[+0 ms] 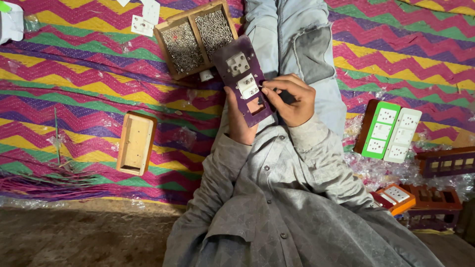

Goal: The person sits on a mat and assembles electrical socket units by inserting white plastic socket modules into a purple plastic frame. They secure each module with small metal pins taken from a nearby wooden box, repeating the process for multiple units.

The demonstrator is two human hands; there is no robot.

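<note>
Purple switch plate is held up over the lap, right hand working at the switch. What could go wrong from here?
1. The purple rectangular switch plate rests only in the left hand, over the lap; pressure from the right hand could tilt it.
2. Whatever the right hand's fingertips pinch at the white switch module is too small to see; dropped, it would likely vanish into the grey clothing folds.
3. The open wooden two-compartment screw tray sits close beside the leg; a knee shift might spill it.

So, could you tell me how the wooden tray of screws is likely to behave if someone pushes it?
The wooden tray lies flat and low, so it would probably slide, not tip. Both compartments look full of screws, so it is likely heavy, and they might spill.
</note>
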